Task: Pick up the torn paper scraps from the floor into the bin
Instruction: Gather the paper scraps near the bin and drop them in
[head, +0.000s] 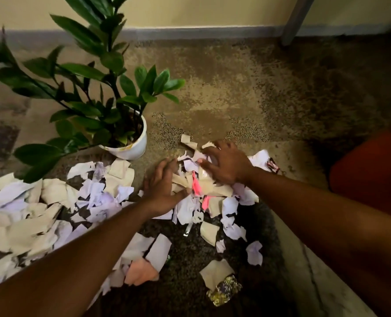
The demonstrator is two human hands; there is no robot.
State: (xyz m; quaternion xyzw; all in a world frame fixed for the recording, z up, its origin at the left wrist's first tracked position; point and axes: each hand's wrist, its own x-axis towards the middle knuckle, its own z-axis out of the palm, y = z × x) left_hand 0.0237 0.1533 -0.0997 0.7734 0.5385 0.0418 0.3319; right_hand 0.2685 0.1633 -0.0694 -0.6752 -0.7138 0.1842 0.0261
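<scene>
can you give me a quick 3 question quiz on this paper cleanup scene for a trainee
1. True or false: both hands are on the middle heap of paper scraps.
2. Multiple choice: the white plant pot stands A) beyond and left of the left hand, B) right of the right hand, C) on top of the scraps.
3. Fill in: the bright strips between the hands are coloured ____.

Key
1. True: each hand presses a side of the heap, fingers spread.
2. A.
3. Pink: the pink strips lie in the heap, with more scraps spread on the floor to the left.
</scene>
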